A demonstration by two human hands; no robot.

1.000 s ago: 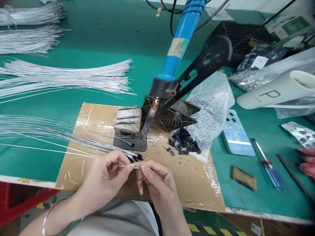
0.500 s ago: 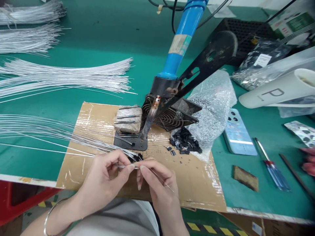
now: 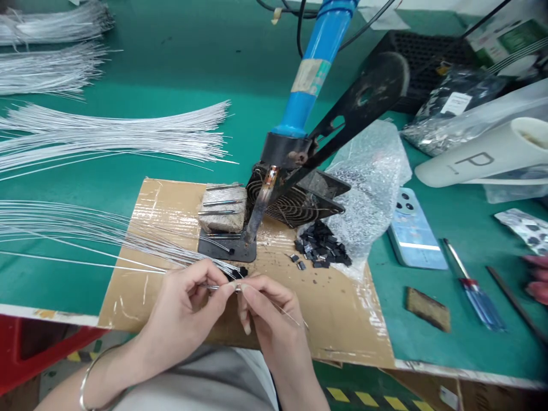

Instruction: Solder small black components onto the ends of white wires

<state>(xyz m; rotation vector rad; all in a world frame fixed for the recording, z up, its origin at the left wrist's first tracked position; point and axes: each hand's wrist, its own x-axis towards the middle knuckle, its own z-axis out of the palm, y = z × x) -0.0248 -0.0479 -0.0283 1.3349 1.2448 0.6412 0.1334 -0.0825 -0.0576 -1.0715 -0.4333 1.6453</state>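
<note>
Both of my hands meet over the front of the cardboard sheet. My left hand is closed, with thumb and forefinger pinching a thin wire. My right hand pinches the same wire beside the left fingertips, and a fine end sticks out across its palm. The exact spot between the fingertips is too small to make out. Just beyond the fingers lie silvery wires with small black pieces at their ends. A loose pile of black pieces sits farther right.
A blue-handled soldering iron slants down in its stand above the cardboard. Left of its tip is a pale block bearing metal rods. White wire bundles lie behind. Rightward are bubble wrap, a phone and a screwdriver.
My fingertips have shifted very slightly on the wire, and the wire end over my right hand has moved a little. The view has drifted slightly; the bench things lie as before.
</note>
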